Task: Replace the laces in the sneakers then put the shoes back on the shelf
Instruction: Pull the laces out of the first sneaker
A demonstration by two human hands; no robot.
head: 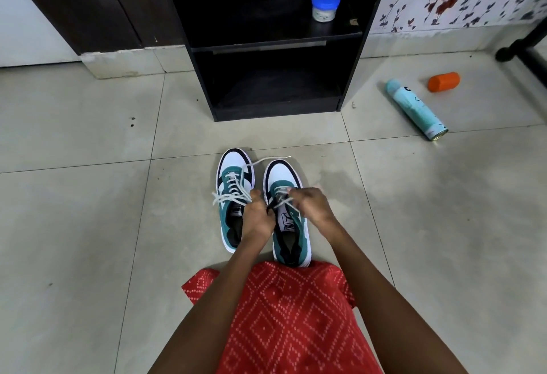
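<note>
Two teal, white and black sneakers stand side by side on the tiled floor, toes pointing at the black shelf (275, 45). The left sneaker (233, 196) is laced with a white lace whose loose ends trail left and right. Over the right sneaker (288, 225) both my hands work its white lace (281, 202). My left hand (257, 219) pinches the lace at the left side of the tongue. My right hand (307, 204) pinches it at the right side. The eyelets under my fingers are hidden.
On the shelf's upper board stands a white jar with a blue lid (325, 6); the lower compartment is dark. A pale blue spray can (416, 108) and an orange cap (444, 81) lie on the floor to the right. My red patterned garment (290, 314) covers my lap.
</note>
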